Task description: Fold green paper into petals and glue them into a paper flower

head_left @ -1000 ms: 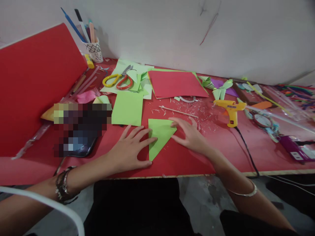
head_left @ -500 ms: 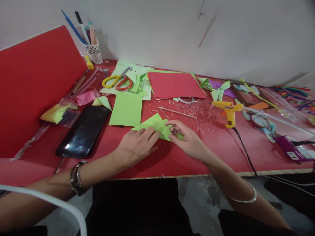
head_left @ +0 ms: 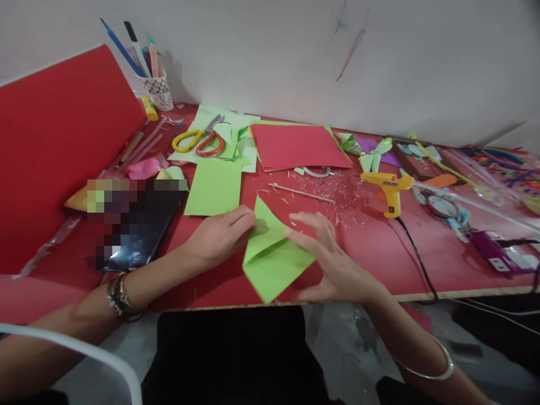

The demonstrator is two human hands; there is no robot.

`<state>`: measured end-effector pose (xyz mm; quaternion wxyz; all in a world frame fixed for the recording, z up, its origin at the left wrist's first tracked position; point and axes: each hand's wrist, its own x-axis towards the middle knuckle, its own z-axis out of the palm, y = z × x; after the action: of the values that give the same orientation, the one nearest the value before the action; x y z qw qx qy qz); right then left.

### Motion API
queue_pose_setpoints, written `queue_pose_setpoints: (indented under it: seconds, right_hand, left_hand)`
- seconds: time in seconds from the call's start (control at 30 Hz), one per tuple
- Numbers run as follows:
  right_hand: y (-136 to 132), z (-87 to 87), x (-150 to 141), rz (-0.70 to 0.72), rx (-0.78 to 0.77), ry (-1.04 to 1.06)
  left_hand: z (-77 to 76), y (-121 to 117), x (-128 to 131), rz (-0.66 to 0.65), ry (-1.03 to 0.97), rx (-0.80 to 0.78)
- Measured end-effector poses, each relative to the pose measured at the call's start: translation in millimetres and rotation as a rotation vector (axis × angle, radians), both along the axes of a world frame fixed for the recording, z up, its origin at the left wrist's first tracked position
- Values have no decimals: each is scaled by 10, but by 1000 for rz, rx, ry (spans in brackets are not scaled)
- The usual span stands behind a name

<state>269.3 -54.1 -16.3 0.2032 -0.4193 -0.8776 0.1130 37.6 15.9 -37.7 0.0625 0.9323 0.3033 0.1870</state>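
A light green paper sheet [head_left: 270,259], creased and partly unfolded, lies near the front edge of the red table [head_left: 371,264]. My left hand [head_left: 219,236] pinches its upper left corner, fingers curled onto the paper. My right hand [head_left: 333,259] rests on the sheet's right side with fingers stretched out and spread, the thumb down by the paper's lower edge.
A second green sheet [head_left: 214,187], a phone [head_left: 135,236], scissors [head_left: 198,140] on green scraps, a red sheet [head_left: 297,145], a thin stick [head_left: 301,193], a yellow glue gun [head_left: 390,188] with cord, a pen cup [head_left: 156,90] and a red board [head_left: 59,140] at left surround the work spot.
The folded green triangle has been opened out into a larger creased sheet and drawn toward the table's front edge. My right hand has spread flat on it; my left now pinches a corner.
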Motion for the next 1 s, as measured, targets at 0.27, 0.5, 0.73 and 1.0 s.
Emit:
queue_pose_setpoints:
  seconds: [0.27,0.5,0.73,1.0]
  right_hand:
    - [11,-278,-50,59,423,-333]
    - [0,-433,-21,67,210,-294]
    - [58,-393,-67,3,18,-44]
    - [180,-376,-132,-109,-142,25]
  left_hand:
    - [-157,41,20,-233,24,49]
    - [-100,-229,-70,-340,210,-28]
    - [-170,-363,-53,-99,218,-68]
    - [-174,-244,-53,97,172,-222]
